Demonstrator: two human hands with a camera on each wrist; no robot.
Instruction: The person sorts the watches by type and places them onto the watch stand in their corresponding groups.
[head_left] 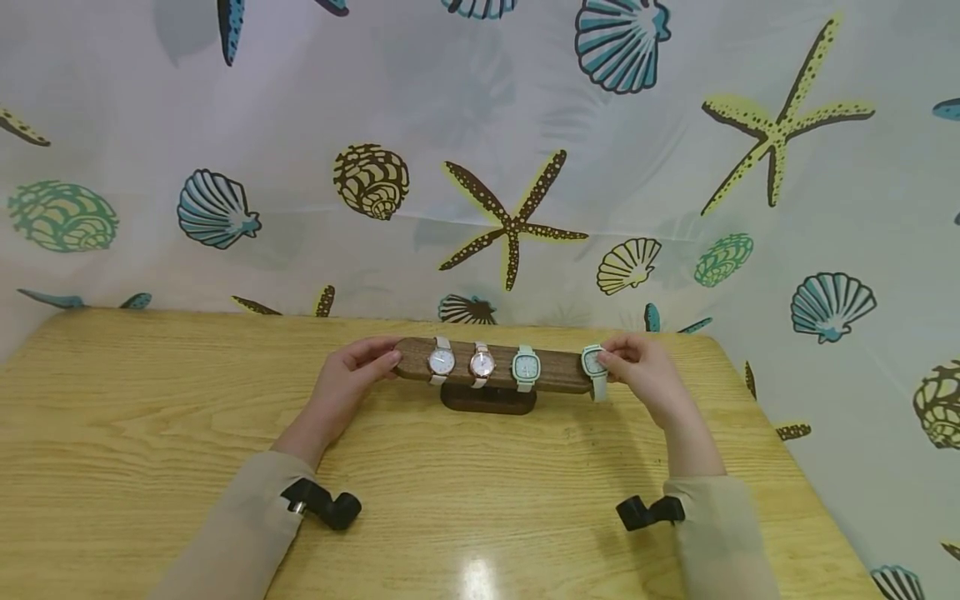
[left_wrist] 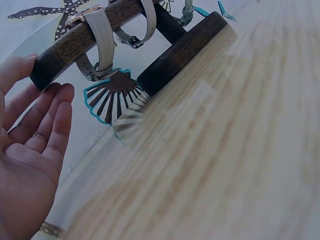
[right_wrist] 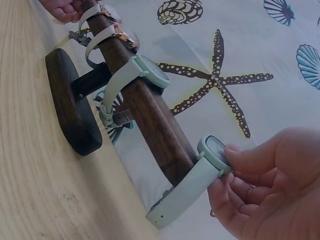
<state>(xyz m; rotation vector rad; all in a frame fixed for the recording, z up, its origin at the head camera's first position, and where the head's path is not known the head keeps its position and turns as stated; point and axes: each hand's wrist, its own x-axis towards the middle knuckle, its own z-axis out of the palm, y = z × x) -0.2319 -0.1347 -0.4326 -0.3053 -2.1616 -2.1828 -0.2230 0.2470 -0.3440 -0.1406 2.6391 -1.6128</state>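
Note:
A dark wooden watch stand (head_left: 561, 372) with a raised bar stands on the table, its bar carrying watches. My left hand (head_left: 347, 385) grips the bar's left end between thumb and fingers, as the left wrist view shows on the dark wood (left_wrist: 65, 56). At the other end, my right hand (right_wrist: 272, 175) pinches the case of a mint-green square watch (right_wrist: 214, 156); its strap loops around the bar's tip. Along the bar sit a white-strapped round watch (head_left: 441, 361), a rose-gold watch (head_left: 482, 364) and another mint-green watch (head_left: 527, 367).
The stand's oval base (head_left: 487, 402) rests near the back edge of the light wooden table (head_left: 480, 483). Behind it hangs a white cloth (head_left: 300, 125) printed with shells and starfish. Black wrist mounts (head_left: 330, 505) sit on both sleeves.

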